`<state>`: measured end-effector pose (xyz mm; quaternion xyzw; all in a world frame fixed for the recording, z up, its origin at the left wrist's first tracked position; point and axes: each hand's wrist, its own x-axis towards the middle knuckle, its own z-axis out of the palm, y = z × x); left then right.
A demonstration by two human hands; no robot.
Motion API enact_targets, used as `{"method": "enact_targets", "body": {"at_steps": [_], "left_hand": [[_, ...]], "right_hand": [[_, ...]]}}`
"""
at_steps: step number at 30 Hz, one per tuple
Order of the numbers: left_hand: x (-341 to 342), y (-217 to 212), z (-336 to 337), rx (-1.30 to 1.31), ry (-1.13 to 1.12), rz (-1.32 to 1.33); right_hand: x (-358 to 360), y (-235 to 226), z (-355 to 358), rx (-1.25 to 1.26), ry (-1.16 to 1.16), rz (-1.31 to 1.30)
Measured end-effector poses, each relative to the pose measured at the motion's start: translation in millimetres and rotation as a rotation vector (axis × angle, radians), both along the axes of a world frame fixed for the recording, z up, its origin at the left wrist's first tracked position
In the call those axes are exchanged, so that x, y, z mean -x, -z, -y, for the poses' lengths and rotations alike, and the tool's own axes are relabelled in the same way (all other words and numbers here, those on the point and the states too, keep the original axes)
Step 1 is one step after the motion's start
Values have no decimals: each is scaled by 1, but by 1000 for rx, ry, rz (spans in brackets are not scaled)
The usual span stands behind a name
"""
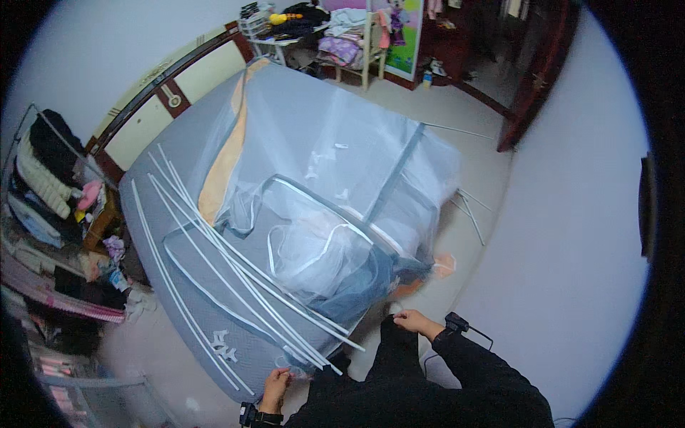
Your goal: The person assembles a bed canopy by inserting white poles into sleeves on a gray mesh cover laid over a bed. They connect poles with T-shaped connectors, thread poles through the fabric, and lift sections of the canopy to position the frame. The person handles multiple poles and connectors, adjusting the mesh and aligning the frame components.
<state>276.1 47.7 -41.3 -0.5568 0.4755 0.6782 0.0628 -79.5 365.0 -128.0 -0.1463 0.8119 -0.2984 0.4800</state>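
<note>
My left hand (276,389) is at the bed's near edge, its fingers pinched together beside a small clear, crumpled piece (291,362); what sits between the fingertips is too small to make out. Over my knee, my right hand (417,322) has its fingers curled closed, and whatever they hold is hidden. A sheer white mosquito net (314,250) with grey and peach trim spreads across the grey bed (193,285). Several long white poles (235,260) lie in a loose bundle over it. White plastic connectors (223,346) rest near the bed's lower corner.
More poles (471,214) lean past the bed's right edge to the floor. A chair with folded clothes (349,46) and a cluttered table (278,36) stand at the back. Heaped clothes (50,178) are at the left. An open doorway (499,57) is at the far right.
</note>
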Motion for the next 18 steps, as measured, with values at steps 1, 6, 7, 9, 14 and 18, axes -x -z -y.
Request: {"method": "enact_targets", "body": {"at_steps": [1, 6, 7, 9, 14, 18], "left_hand": [[11, -4, -11, 35, -3, -25], [72, -27, -77, 120, -8, 77], [82, -33, -89, 119, 60, 120], [108, -41, -114, 132, 135, 139], [140, -63, -151, 223, 351, 213], [145, -61, -163, 198, 283, 193]], "right_hand": [[16, 6, -2, -13, -25, 9], [98, 47, -42, -33, -5, 77], [114, 55, -53, 35, -58, 36], [138, 69, -74, 8, 47, 27], [165, 88, -113, -99, 102, 100], [174, 91, -123, 6, 57, 58]]}}
